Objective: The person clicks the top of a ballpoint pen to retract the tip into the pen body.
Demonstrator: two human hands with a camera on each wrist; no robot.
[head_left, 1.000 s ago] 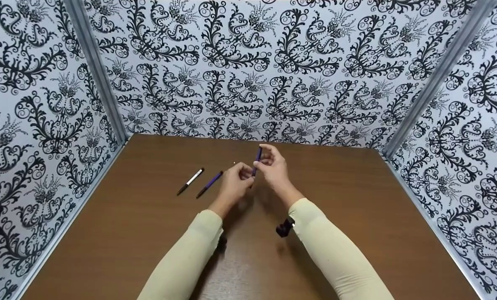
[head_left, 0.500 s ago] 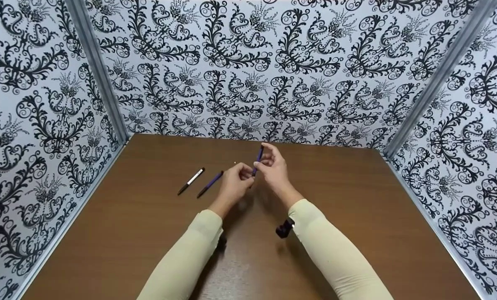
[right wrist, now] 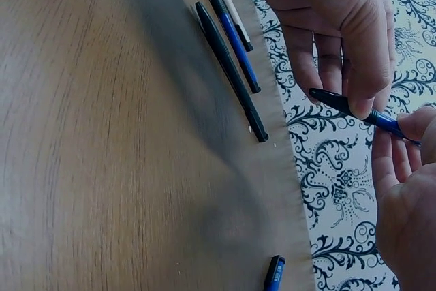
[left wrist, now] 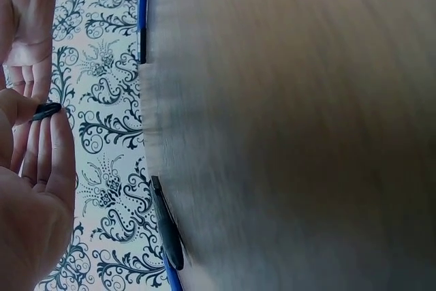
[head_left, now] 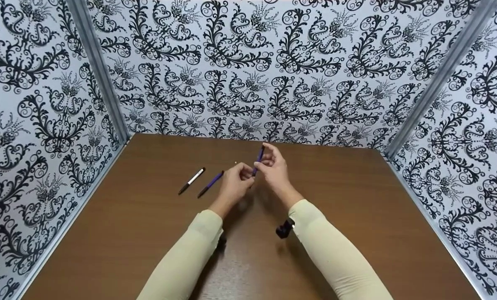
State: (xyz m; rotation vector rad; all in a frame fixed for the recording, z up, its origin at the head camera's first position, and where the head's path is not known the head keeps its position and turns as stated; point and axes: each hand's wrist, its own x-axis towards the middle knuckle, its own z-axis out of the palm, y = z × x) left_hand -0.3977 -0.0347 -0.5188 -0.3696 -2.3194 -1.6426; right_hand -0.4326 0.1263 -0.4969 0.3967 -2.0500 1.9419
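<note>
Is a slim pen (right wrist: 381,121), blue along the barrel and black at the tapered end. Slants above the tabletop (head_left: 340,216), pinched by the fingers (right wrist: 369,78) of the left hand (head_left: 233,182) near the black end and by the right hand (head_left: 277,170) farther along the barrel.

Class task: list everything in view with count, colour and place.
First slim pen: 1, white/black, leftmost on table
Second slim pen: 1, blue/black, beside it
Third slim pen: 1, black, next rightward
Fourth slim pen: 1, blue/black, rightmost on table
Fifth slim pen: 1, blue/black, held
Wood-grain table: 1, brown, beneath
Patterned walls: 3, black/white, back and sides
Straight corner posts: 2, grey, back corners
Small device: 1 clear, black, right cuff
Long sleeves: 2, pale yellow, forearms
Left grip, right grip: 1 each, bare, holding fifth pen
</note>
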